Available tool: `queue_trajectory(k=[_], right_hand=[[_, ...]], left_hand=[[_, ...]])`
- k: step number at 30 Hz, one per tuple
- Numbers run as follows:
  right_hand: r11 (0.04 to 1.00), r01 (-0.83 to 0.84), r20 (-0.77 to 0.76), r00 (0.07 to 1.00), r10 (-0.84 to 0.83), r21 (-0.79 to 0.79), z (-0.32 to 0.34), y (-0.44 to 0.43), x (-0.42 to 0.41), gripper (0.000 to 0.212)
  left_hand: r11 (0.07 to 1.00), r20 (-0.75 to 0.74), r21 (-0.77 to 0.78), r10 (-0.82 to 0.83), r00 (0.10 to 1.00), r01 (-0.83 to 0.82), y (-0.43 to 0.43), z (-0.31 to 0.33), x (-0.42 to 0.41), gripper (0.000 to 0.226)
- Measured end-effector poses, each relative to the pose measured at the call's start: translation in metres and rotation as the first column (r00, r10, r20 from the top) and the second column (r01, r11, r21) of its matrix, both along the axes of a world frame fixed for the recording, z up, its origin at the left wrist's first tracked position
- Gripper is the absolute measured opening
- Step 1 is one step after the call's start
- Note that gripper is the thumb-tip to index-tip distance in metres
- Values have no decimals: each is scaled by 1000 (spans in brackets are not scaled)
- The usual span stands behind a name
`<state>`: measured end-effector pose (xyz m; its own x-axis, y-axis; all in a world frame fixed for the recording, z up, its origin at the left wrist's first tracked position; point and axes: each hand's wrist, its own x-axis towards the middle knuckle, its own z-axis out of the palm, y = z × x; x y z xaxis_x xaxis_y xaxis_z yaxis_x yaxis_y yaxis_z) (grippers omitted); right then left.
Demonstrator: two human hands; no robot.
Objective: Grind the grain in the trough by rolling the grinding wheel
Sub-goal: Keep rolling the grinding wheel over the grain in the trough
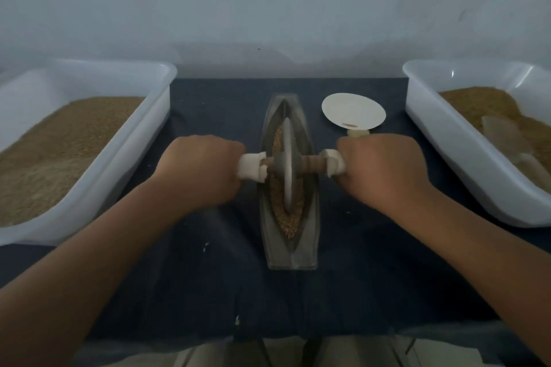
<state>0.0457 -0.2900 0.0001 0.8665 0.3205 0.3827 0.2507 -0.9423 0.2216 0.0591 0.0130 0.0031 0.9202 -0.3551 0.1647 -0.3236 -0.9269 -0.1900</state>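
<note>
Left hand and right hand grip grinding wheel handles — dark cloth, pale wall

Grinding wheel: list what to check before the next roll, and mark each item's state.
1. Left hand grips the left handle: ok.
2. Right hand grips the right handle: ok.
3. Grinding wheel stands upright in the groove of the trough: ok.
4. Grain lies in the groove both ahead of and behind the wheel: ok.
5. White disc, just beyond the right hand, is clear of the forward stroke: cannot tell.
6. Trough sits firm on the dark cloth: cannot tell.
</note>
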Motion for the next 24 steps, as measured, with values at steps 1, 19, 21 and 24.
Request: queue_trajectory(k=[1,19,21,24], right_hand=[[1000,10,23,1000,-10,3,0,3,10,40],[1000,-20,49,999,19,18,-5,-1,-4,45],[1000,21,89,996,-23,22,-6,5,25,42],[994,110,133,985,-109,0,-3,15,64,35]], left_hand=[[1000,-1,-12,18,1000,-18,-4,0,9,28],[1000,40,-6,7,999,-7,-4,-1,3,25],[998,37,-35,56,998,-55,-13,0,26,21],[992,60,-57,116,991,-113,-22,7,61,16]])
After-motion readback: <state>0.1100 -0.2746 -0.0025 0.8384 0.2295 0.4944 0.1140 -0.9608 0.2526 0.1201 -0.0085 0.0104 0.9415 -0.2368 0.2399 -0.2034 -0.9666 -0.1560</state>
